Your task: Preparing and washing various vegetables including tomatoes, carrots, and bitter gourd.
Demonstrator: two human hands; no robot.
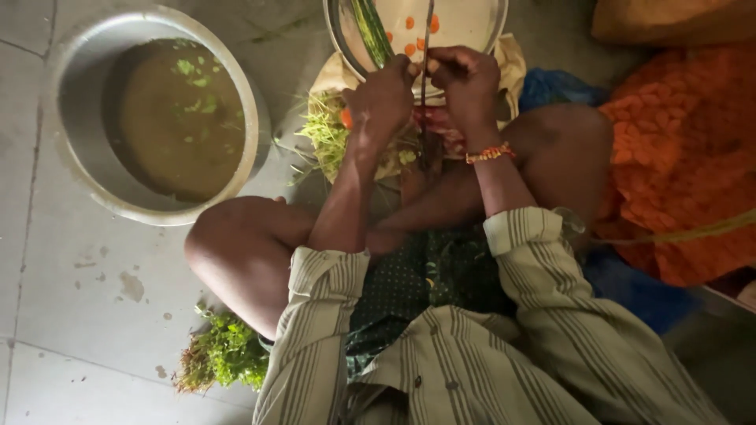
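While the person sits on the grey floor (pixel 71 315), a large steel basin (pixel 79 157) of murky water lies at ten o'clock; a steel plate (pixel 472 35) with carrot slices (pixel 409 35) sits at twelve; both hands meet at an upright blade (pixel 426 71); the left hand (pixel 383 98) is closed around a carrot piece (pixel 346 119); the right hand (pixel 466 83) is pinched shut, its contents hidden; leafy scraps (pixel 224 354) lie at seven.

Seen from above, a seated person's left hand (pixel 383 96) and right hand (pixel 466 79) meet at an upright thin dark blade (pixel 426 55), pressing an orange carrot piece (pixel 346 119). Beyond sits a round steel plate (pixel 472 27) holding carrot slices (pixel 411 35); left, a large metal basin (pixel 87 118) of murky water.
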